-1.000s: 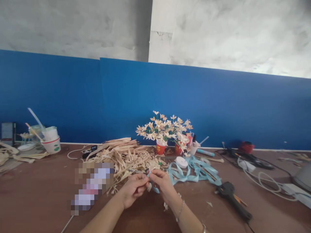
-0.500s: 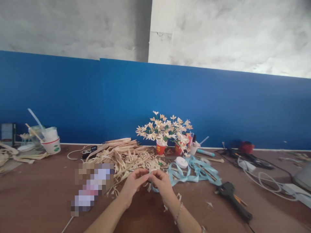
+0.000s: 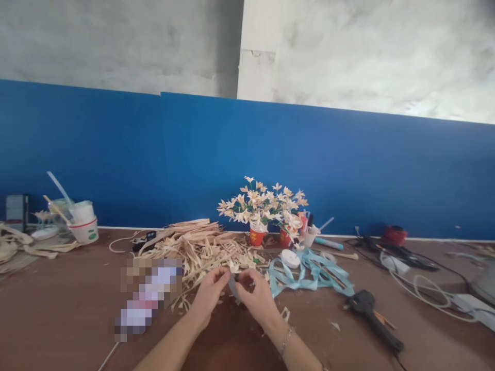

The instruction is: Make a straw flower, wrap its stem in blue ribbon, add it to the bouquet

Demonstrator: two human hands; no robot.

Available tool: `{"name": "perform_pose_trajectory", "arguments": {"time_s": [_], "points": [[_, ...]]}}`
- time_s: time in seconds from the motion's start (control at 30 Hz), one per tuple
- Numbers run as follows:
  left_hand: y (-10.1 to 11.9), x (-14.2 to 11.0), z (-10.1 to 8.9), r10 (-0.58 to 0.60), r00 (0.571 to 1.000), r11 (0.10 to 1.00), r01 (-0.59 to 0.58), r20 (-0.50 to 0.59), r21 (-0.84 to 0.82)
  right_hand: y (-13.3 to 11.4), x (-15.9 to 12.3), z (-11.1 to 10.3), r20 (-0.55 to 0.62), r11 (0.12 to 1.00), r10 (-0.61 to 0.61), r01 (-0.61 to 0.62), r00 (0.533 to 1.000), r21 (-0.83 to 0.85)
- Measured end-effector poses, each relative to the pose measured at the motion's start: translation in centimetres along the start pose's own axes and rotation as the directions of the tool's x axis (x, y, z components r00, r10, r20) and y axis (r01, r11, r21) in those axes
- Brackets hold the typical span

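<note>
My left hand (image 3: 212, 291) and my right hand (image 3: 256, 296) are close together over the table, just in front of a heap of dried husk strips (image 3: 193, 245). Both are closed in a pinch. A narrow grey-blue ribbon (image 3: 233, 286) runs between their fingertips, slanting down toward the right thumb. A small pale petal-like piece (image 3: 234, 267) shows just above the fingers; I cannot tell whether it is held. Right of my hands lies a loose tangle of light blue ribbon (image 3: 288, 281) with a white spool (image 3: 290, 258).
Handmade flowers (image 3: 255, 203) stand in red paper cups (image 3: 257, 237) at the back. A black glue gun (image 3: 373, 319) lies at right, with white cables (image 3: 421, 288) beyond. On the left are a blurred-out phone-like object (image 3: 149, 299) and a white tub (image 3: 84, 230).
My fingertips have moved slightly apart, and the ribbon strip between them now shows more clearly. The view has shifted a little; the things on the table stay put.
</note>
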State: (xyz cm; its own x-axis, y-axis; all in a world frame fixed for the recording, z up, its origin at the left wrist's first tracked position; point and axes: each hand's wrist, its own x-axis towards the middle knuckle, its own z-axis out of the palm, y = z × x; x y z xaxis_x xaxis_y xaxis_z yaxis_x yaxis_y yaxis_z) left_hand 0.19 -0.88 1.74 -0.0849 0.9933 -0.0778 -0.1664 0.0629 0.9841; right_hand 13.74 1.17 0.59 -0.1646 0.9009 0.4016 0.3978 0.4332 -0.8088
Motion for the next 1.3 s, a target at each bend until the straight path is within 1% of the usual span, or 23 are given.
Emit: {"name": "perform_pose_trajectory", "arguments": {"time_s": [0.07,0.1,0.13,0.17,0.23,0.27,0.33,0.43,0.53,0.63,0.7,0.77,0.83,0.87,0.9,0.97,1.07,1.1,1.13,1.17,1.2,1.23,1.3], "points": [[0.0,0.2,-0.1,0.037,0.999,0.998,-0.035,-0.033,0.053,-0.4,0.0,-0.7,-0.137,0.988,-0.131,0.118,0.982,-0.1],[-0.1,0.3,-0.2,0.059,0.998,0.995,-0.056,-0.035,0.082,-0.7,0.0,-1.0,-0.156,0.968,-0.221,0.198,0.963,-0.154],[-0.2,0.4,-0.2,0.077,0.997,0.991,-0.073,-0.026,0.108,-1.0,0.0,-1.3,-0.129,0.939,-0.309,0.28,0.942,-0.201],[-0.3,0.5,-0.3,0.087,0.996,0.988,-0.085,-0.011,0.126,-1.3,0.0,-1.5,-0.068,0.904,-0.38,0.355,0.922,-0.237],[-0.6,0.7,-0.3,0.085,0.996,0.986,-0.088,0.023,0.138,-1.7,-0.1,-1.7,0.065,0.85,-0.443,0.442,0.894,-0.287],[-0.7,0.7,-0.3,0.077,0.996,0.987,-0.082,0.036,0.138,-1.8,-0.2,-1.6,0.103,0.837,-0.443,0.453,0.89,-0.308],[-0.7,0.6,-0.3,0.051,0.997,0.989,-0.059,0.056,0.134,-1.8,-0.2,-1.4,0.12,0.835,-0.422,0.437,0.899,-0.334],[-0.6,0.5,-0.3,0.019,0.998,0.995,-0.025,0.067,0.099,-1.4,-0.1,-1.2,0.086,0.856,-0.387,0.392,0.918,-0.335],[-0.5,0.4,-0.3,-0.005,0.997,0.998,0.0,0.083,0.062,-1.1,0.0,-1.2,0.042,0.877,-0.379,0.373,0.925,-0.303],[-0.5,0.3,-0.3,-0.011,0.996,0.994,0.002,0.087,0.105,-1.0,0.0,-1.1,0.015,0.899,-0.359,0.35,0.933,-0.263],[-0.4,0.3,-0.3,0.002,0.998,0.986,-0.013,0.069,0.169,-0.9,0.1,-1.0,0.004,0.925,-0.317,0.31,0.948,-0.219],[-0.1,0.3,-0.3,0.029,0.998,0.972,-0.043,0.063,0.232,-0.6,0.3,-0.9,0.014,0.963,-0.225,0.225,0.974,-0.146],[0.1,0.2,-0.4,0.06,0.994,0.957,-0.082,0.09,0.278,-0.2,0.6,-0.9,0.08,0.998,-0.05,0.054,0.995,-0.04],[0.3,0.2,-0.5,0.072,0.991,0.95,-0.102,0.111,0.296,0.0,0.8,-1.0,0.142,0.998,0.055,-0.059,0.988,0.024],[0.5,0.1,-0.5,0.082,0.988,0.942,-0.121,0.134,0.312,0.2,0.9,-1.0,0.216,0.98,0.155,-0.178,0.964,0.094],[0.7,0.0,-0.7,0.098,0.979,0.929,-0.155,0.179,0.336,0.5,1.1,-1.2,0.366,0.891,0.296,-0.393,0.882,0.228],[0.8,-0.2,-0.8,0.132,0.961,0.916,-0.213,0.244,0.339,0.7,0.9,-1.5,0.528,0.704,0.363,-0.597,0.768,0.384],[0.8,-0.2,-0.8,0.146,0.953,0.914,-0.232,0.265,0.332,0.6,0.9,-1.6,0.566,0.654,0.361,-0.634,0.741,0.413],[0.7,-0.2,-0.7,0.155,0.947,0.913,-0.246,0.282,0.325,0.6,0.8,-1.6,0.587,0.632,0.352,-0.648,0.729,0.425],[0.7,-0.2,-0.7,0.157,0.944,0.915,-0.25,0.29,0.318,0.5,0.8,-1.6,0.588,0.638,0.344,-0.642,0.732,0.426],[0.7,-0.2,-0.7,0.15,0.946,0.918,-0.241,0.289,0.313,0.4,0.8,-1.6,0.575,0.658,0.339,-0.624,0.745,0.42],[0.6,-0.2,-0.7,0.133,0.951,0.925,-0.221,0.28,0.311,0.3,0.8,-1.5,0.54,0.699,0.34,-0.591,0.77,0.403],[0.5,0.0,-0.8,0.085,0.964,0.937,-0.163,0.25,0.31,0.1,0.8,-1.4,0.411,0.822,0.329,-0.472,0.85,0.319]]}}
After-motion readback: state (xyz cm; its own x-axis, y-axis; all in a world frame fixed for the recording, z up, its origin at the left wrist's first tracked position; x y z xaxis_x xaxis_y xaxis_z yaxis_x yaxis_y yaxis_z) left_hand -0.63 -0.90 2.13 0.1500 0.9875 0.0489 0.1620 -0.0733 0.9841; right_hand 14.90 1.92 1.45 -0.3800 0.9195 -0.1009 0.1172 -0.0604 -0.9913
